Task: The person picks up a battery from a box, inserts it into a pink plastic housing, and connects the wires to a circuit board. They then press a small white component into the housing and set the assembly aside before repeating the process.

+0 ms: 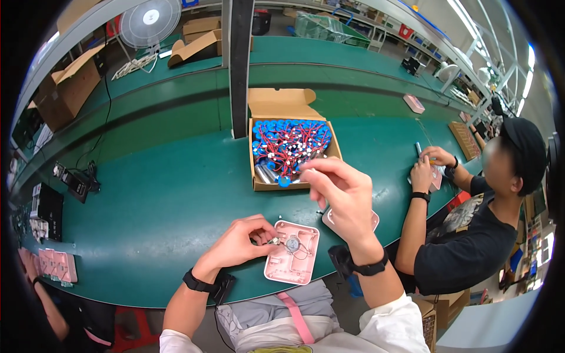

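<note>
A pink plastic housing half (275, 272) lies open side up in front of me. Inside it sits a round silver speaker (293, 243) with thin dark wires. At the housing's left edge, my left hand (242, 240) pinches a small white connector (275, 241) on a wire. My right hand (344, 197) is raised at the near right corner of a cardboard box (276, 186). Its thumb and fingertips are closed together; what they hold, if anything, I cannot make out. Blue-capped cylindrical batteries (284, 182) with red wires and white plugs fill the box. A second pink housing part (374, 221) lies partly hidden under my right wrist.
A person (477, 217) in a dark cap works at the right with a pink part. At the left edge, another person's arm (50, 306) is beside a pink housing (57, 266). A post (238, 70) rises behind the box; black devices (73, 182) stand left.
</note>
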`<act>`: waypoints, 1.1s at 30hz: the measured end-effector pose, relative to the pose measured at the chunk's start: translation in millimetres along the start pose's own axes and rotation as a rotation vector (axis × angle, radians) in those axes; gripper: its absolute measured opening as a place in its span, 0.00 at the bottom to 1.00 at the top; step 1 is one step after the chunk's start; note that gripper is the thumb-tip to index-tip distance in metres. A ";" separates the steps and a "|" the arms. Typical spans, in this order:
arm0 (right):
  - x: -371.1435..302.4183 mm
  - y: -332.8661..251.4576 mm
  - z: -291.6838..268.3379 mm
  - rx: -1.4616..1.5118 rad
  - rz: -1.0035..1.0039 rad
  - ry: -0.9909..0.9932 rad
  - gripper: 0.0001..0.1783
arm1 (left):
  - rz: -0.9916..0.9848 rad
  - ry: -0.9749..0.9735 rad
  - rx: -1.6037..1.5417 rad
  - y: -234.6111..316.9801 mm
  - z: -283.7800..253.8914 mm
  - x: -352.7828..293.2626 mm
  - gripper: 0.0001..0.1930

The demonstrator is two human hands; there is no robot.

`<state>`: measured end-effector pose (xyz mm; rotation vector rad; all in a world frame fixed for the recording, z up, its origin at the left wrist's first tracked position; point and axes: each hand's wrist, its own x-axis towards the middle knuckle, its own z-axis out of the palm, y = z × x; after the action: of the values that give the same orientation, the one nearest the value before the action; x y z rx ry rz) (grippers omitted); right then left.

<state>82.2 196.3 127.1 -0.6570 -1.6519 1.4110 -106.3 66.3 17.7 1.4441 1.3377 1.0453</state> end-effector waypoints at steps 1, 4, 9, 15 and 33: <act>-4.9 0.4 -2.3 -0.002 0.005 -0.008 0.08 | -0.003 0.007 -0.006 1.0 -0.8 -1.1 0.13; -20.4 2.1 -10.0 0.078 0.181 -0.058 0.07 | 0.043 -0.074 0.006 1.3 -2.7 -1.1 0.12; -38.9 17.2 -25.2 0.065 0.280 -0.100 0.06 | 0.036 -0.077 -0.031 -2.9 -2.0 -1.1 0.12; -45.2 -6.2 -22.8 -0.024 0.161 -0.063 0.06 | 0.045 -0.084 -0.012 -3.3 -2.2 -1.2 0.12; -51.7 14.3 -31.0 -0.147 0.040 -0.069 0.07 | 0.021 -0.070 0.005 -3.4 -0.8 -1.7 0.10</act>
<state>133.0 173.2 100.0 -0.7351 -1.8183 1.3629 -108.0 64.8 14.6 1.4879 1.2786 0.9970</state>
